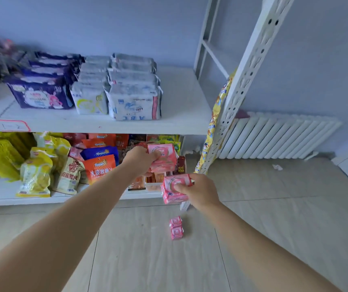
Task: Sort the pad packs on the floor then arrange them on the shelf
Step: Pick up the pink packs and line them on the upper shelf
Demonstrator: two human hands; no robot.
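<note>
Near the centre of the frame, the left hand [142, 160] has its fingers curled tight around a pink pad pack [164, 158], held up in front of the lower shelf's snack bags [100, 165]. Just below and to the right, the right hand [200, 191] clamps a second pink pack [174, 189] between thumb and fingers. Two more small pink packs [176, 228] lie touching on the floor [147, 260] – lower centre. On the upper shelf [181, 110], upper left, stand rows of navy packs [39, 98] and white packs [134, 102].
</note>
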